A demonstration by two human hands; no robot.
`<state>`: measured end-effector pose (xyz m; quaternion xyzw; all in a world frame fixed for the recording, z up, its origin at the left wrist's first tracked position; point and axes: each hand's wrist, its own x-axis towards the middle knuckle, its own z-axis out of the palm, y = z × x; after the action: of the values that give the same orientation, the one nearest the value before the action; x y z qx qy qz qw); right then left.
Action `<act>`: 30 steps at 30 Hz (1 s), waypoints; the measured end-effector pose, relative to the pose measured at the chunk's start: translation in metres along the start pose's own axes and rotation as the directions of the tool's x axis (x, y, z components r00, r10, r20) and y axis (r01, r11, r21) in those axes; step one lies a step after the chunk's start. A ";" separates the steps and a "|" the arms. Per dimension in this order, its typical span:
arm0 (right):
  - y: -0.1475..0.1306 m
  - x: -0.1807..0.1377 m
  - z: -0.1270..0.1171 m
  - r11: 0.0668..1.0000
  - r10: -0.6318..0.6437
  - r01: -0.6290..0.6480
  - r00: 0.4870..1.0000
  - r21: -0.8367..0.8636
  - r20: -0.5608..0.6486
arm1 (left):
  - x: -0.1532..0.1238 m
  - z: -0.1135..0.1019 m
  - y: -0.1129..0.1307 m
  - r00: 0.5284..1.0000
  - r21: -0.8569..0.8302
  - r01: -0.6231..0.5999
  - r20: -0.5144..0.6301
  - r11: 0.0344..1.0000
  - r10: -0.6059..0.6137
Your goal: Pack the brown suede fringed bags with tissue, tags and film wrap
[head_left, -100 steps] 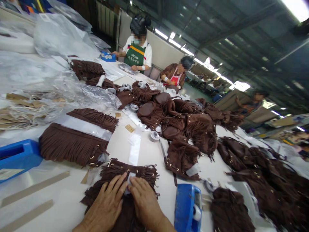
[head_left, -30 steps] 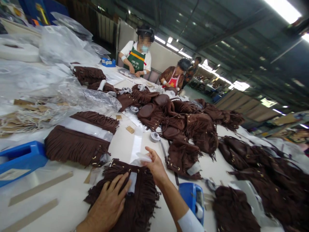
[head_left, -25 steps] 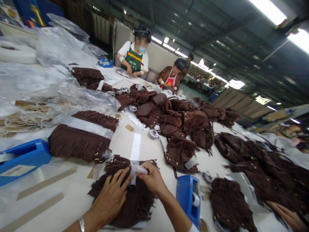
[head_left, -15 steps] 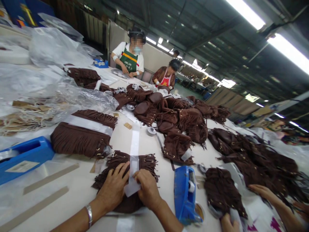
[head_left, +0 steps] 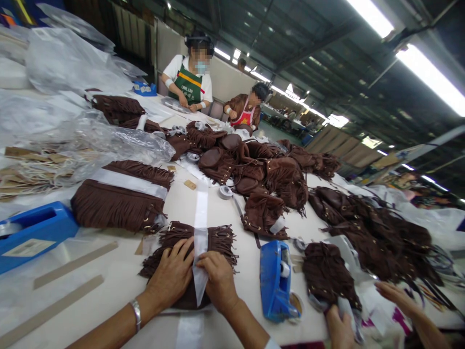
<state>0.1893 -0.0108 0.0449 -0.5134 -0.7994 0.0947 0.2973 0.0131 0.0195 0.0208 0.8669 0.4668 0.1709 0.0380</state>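
A dark brown fringed bag [head_left: 185, 233] lies on the table in front of me. Across its middle runs a translucent white strip [head_left: 201, 242], its near end folded to a point. My left hand [head_left: 172, 274] rests on the bag's left part with fingers stretched out, fingertips beside the strip. The fingers of my right hand [head_left: 218, 280] are closed on the strip's right edge, over the bag. My palms and forearms hide much of the bag's near side.
Blue tape dispensers [head_left: 274, 286] stand to the right and at far left. A wrapped fringed bag [head_left: 119, 201] lies left, near brown cardboard strips [head_left: 76, 264]. Brown bags [head_left: 254, 167] pile up behind. A co-worker's hands [head_left: 341, 327] touch another bag at right; two people work across the table.
The strip's near end has gone from a squarish flap to a pointed fold. My right hand has shifted slightly along its edge; my left hand stays on the bag. The view has shifted slightly.
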 end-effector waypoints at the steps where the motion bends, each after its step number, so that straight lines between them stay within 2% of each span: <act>1: 0.000 -0.001 0.001 0.999 -0.034 0.034 0.999 -0.026 0.013 | 0.000 0.001 0.000 1.000 0.004 -0.002 -0.002 1.000 0.002; 5: 0.000 -0.004 0.002 0.996 -0.062 0.064 0.998 -0.069 0.024 | 0.000 0.003 -0.001 1.000 0.012 -0.008 -0.002 1.000 0.008; 11: -0.002 -0.001 -0.003 0.996 0.083 -0.083 0.997 -0.010 0.007 | 0.000 0.002 -0.001 1.000 0.020 -0.004 -0.019 1.000 0.005; 16: -0.001 0.009 -0.006 0.993 0.118 -0.119 0.992 -0.001 0.043 | -0.001 -0.003 0.001 1.000 0.004 0.018 0.005 1.000 -0.018; 20: -0.001 0.019 -0.009 0.981 0.195 -0.195 0.980 -0.001 0.036 | 0.000 -0.005 0.001 0.999 -0.014 0.030 0.033 0.999 -0.029; 22: -0.001 0.021 -0.010 0.983 0.182 -0.181 0.981 -0.031 0.063 | 0.001 -0.006 0.001 0.999 -0.017 0.032 0.036 0.999 -0.031; 27: -0.001 0.016 -0.010 0.995 0.027 -0.014 0.991 -0.096 0.133 | 0.000 -0.009 0.000 0.999 -0.023 0.013 0.038 1.000 -0.012; 30: -0.001 0.015 -0.012 0.993 0.046 -0.031 0.991 -0.117 0.124 | -0.001 -0.010 0.000 0.999 -0.025 0.006 0.042 1.000 -0.005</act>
<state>0.1908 -0.0001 0.0610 -0.5379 -0.8107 0.0868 0.2142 0.0095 0.0173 0.0296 0.8683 0.4662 0.1585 0.0593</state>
